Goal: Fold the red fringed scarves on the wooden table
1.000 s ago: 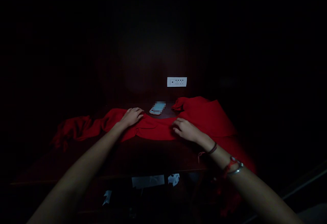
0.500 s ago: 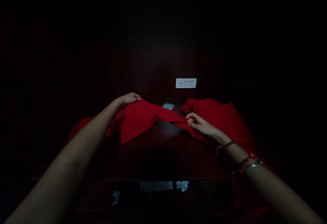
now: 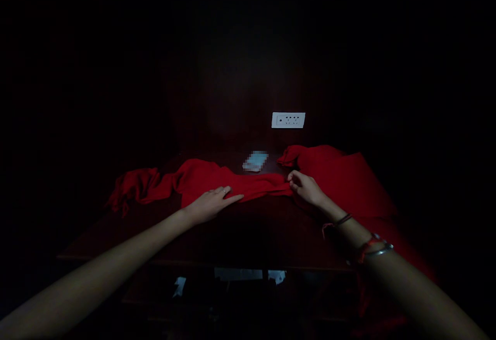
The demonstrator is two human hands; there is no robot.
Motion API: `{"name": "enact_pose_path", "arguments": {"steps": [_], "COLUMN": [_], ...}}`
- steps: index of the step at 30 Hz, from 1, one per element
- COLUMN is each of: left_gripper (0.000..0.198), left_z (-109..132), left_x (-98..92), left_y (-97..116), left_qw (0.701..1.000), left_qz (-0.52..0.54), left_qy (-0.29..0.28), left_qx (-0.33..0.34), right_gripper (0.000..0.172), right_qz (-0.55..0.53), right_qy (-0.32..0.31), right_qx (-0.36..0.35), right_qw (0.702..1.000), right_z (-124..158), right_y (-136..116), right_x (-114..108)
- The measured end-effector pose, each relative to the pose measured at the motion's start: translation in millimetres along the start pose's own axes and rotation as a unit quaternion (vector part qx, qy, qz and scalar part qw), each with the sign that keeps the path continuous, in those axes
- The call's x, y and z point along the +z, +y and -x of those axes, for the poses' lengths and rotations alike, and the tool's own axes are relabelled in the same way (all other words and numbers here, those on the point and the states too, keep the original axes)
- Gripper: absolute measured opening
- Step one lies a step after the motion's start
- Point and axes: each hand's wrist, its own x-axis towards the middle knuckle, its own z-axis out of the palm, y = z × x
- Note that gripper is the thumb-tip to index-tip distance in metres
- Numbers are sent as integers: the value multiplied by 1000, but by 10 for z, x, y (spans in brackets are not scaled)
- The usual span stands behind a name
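A red cloth [image 3: 209, 172] lies crumpled across the dark table, with a narrow, sleeve-like length bunched at its left end. My left hand [image 3: 211, 203] rests on the cloth's near edge, fingers stretched out and thumb apart. At the cloth's right end, my right hand [image 3: 304, 186] is closed, thumb and fingers pinching a gathered strip of it. More red fabric [image 3: 344, 180] is heaped behind and right of my right hand and hangs over the table's front. Whether the heap and the strip are one piece, I cannot tell.
Behind the cloth lies a small pale, pixelated item [image 3: 256, 160]. A white socket panel [image 3: 289, 120] is set in the dark back wall. The dark table [image 3: 232, 247] has its front edge near me, and pale scraps [image 3: 238, 274] show below it. Much of the surroundings is black.
My left hand has come down and toward me, from holding up the cloth's far edge to lying on it. The raised part has dropped onto the table. My right hand keeps its pinch.
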Motion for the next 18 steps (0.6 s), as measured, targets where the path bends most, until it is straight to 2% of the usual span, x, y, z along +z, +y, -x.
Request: {"name": "enact_pose_path", "arguments": {"steps": [2,4,7,9,12,14,16,18], "left_gripper": [52,48,40,35,31,39,51,50], "left_z": [33,17,-89,-186,-293,-324,-341,-363], "left_x": [-42,-81,-100,-73,22,103,173,214], "left_y": [-174,-339,-525,-586,-574,-524,-487,-495], "left_qw": [998,996,998,997,995,995,996,997], "left_qz": [25,48,69,72,74,66,47,23], "left_qy": [-43,-51,-1,37,62,60,53,54], "left_qx": [36,50,13,-17,-33,-40,-46,-45], "right_gripper": [10,8,12,18,22,19,24,29], "right_qz": [-11,-27,-24,-4,12,14,32,57], "right_qy": [9,0,-19,-29,-43,-50,-48,-34], "right_qx": [11,49,108,114,77,40,1,-39], "right_qw": [1000,998,994,993,996,998,998,997], "right_z": [-34,-66,-95,-99,-75,-44,-9,19], "right_y": [23,61,109,115,85,51,11,-31], "right_x": [-13,-13,3,22,65,102,135,149]}}
